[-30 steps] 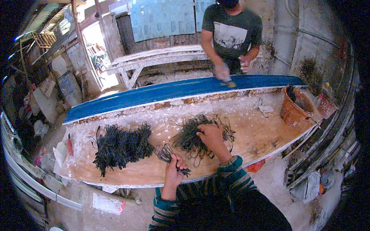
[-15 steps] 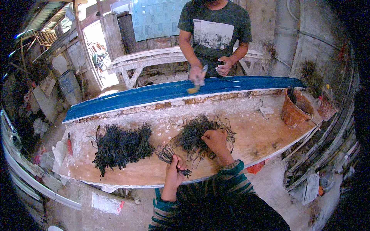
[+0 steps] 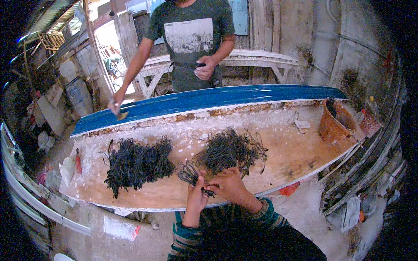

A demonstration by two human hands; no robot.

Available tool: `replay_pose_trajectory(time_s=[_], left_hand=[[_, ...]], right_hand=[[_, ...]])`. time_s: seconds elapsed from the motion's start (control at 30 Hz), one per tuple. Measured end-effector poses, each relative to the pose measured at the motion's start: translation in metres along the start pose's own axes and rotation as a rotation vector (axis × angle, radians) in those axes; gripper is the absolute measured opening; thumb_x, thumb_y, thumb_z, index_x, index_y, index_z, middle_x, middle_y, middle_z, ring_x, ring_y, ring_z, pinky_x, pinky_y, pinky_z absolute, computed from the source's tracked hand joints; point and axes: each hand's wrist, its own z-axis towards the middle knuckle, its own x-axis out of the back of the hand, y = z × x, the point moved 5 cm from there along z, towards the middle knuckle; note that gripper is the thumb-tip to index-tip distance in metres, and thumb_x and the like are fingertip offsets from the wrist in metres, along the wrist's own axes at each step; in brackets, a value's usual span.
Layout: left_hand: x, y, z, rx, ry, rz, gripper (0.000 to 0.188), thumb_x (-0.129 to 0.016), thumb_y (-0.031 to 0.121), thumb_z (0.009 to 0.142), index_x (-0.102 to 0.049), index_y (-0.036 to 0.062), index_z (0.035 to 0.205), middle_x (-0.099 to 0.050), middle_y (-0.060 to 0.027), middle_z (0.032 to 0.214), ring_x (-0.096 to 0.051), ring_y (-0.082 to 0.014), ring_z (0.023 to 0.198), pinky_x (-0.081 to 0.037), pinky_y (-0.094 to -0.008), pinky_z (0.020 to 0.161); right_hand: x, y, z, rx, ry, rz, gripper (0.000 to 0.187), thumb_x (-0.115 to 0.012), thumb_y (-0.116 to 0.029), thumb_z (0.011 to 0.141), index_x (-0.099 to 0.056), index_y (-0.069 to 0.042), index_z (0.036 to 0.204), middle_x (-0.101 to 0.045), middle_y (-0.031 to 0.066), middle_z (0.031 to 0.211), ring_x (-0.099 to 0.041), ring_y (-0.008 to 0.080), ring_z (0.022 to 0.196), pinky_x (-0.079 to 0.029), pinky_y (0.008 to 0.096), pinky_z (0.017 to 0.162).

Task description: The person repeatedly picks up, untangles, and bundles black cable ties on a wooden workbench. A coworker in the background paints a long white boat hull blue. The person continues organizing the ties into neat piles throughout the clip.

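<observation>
My left hand (image 3: 198, 195) is closed round a small bundle of black cord loops (image 3: 188, 173), held just over the near edge of the wooden board (image 3: 278, 167). My right hand (image 3: 228, 185) is bent in at the bundle's lower end, its fingertips pinched at the strands; whether a separate strand is between them is too small to tell. Just beyond it lies a loose, tangled heap of black cord loops (image 3: 233, 148). To the left rests a thick row of similar black bundles (image 3: 137, 165), laid side by side.
Across the board, a person (image 3: 191, 48) holds a brush (image 3: 121, 115) at the left end of a long blue panel (image 3: 209, 101). An orange-brown bucket (image 3: 333, 128) stands at the right, a red-handled tool (image 3: 78, 163) at the left. White residue covers the board's far part.
My right hand has come from the loose heap, back and left, to the bundle in my left hand. The other person has shifted left, carrying the brush to the panel's left end.
</observation>
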Motion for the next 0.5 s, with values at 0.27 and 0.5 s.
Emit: replay_pose_trajectory(time_s=[0.27,0.5], left_hand=[[0.011,-0.003,0.004,0.046,0.007,-0.115,0.016,-0.058,0.021,0.083,-0.052,0.006,0.087,-0.051,-0.0015,0.069,-0.049,-0.0111,0.062,-0.043,-0.0238,0.055],[0.007,-0.006,0.004,0.064,-0.05,-0.051,0.017,-0.056,0.023,0.084,-0.05,0.0067,0.086,-0.053,-0.0053,0.077,-0.053,-0.0163,0.068,-0.048,-0.0287,0.063]], right_hand=[[0.018,-0.001,0.006,0.035,-0.095,0.013,0.016,-0.058,-0.033,0.076,-0.064,-0.019,0.081,-0.059,0.0015,0.076,-0.054,0.0216,0.083,-0.032,0.0431,0.083],[0.01,0.07,0.078,-0.158,0.099,-0.203,0.015,-0.055,-0.028,0.078,-0.063,-0.02,0.087,-0.062,0.0037,0.083,-0.055,0.0244,0.091,-0.03,0.0502,0.09]])
